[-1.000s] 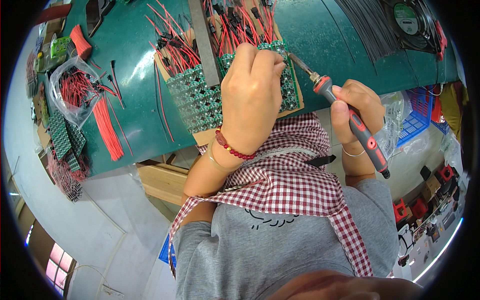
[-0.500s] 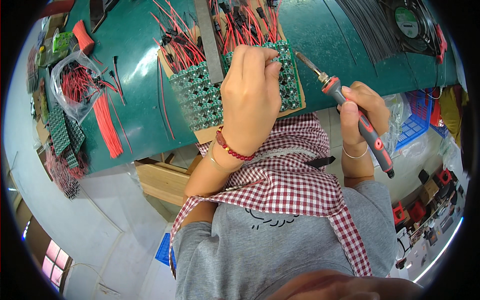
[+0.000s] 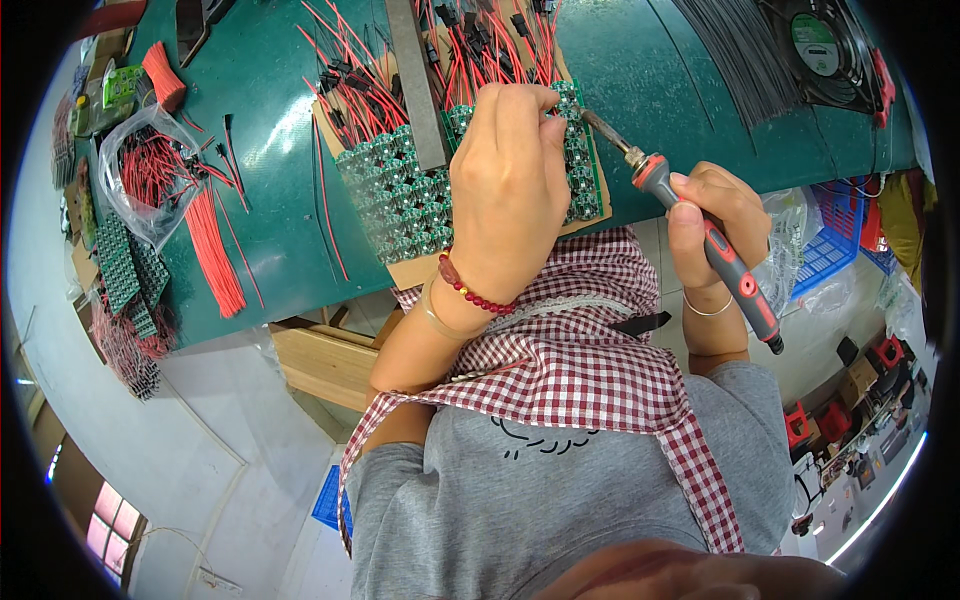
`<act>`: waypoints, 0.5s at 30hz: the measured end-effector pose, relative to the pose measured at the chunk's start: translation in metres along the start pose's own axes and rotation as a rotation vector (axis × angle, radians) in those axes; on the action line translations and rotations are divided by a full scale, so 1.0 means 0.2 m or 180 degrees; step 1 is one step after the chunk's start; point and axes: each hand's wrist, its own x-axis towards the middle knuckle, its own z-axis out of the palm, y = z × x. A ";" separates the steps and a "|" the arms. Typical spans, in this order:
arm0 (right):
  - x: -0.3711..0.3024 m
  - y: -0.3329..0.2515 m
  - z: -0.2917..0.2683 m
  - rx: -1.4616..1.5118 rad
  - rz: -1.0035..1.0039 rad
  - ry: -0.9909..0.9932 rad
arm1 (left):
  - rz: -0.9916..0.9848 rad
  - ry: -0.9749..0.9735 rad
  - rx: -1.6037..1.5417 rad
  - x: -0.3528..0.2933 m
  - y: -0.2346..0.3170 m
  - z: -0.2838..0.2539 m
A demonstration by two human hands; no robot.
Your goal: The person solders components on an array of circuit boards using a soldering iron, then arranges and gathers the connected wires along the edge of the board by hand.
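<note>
My right hand (image 3: 718, 225) is wrapped round the grey and red handle of a soldering iron (image 3: 735, 265). The iron's metal tip points up and left, at the right edge of the green circuit boards (image 3: 395, 195). Over those boards hovers my left hand (image 3: 510, 185), thumb and forefinger pinched; what lies between the fingertips is too small to make out. Red wires with black connectors (image 3: 480, 45) spread from the boards' far side. A flat grey metal bar (image 3: 420, 100) lies across wires and boards. Under them is a sheet of brown cardboard (image 3: 425, 270).
On the green table (image 3: 270, 160), to the left, lie a plastic bag of red wires (image 3: 150, 165), a red wire bundle (image 3: 213, 255) and more boards (image 3: 120, 265). Black wires (image 3: 735, 65) and a black fan (image 3: 820, 50) occupy the far right. A blue basket (image 3: 830, 240) stands beyond the table edge.
The soldering iron has moved slightly left and its tip is now at the boards' edge. My left hand has shifted a little to the right, still pinched.
</note>
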 end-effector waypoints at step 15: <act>0.00 -0.02 -0.06 0.0027 0.0098 0.0217 | -0.0191 0.0034 -0.0102 0.00 0.03 -0.03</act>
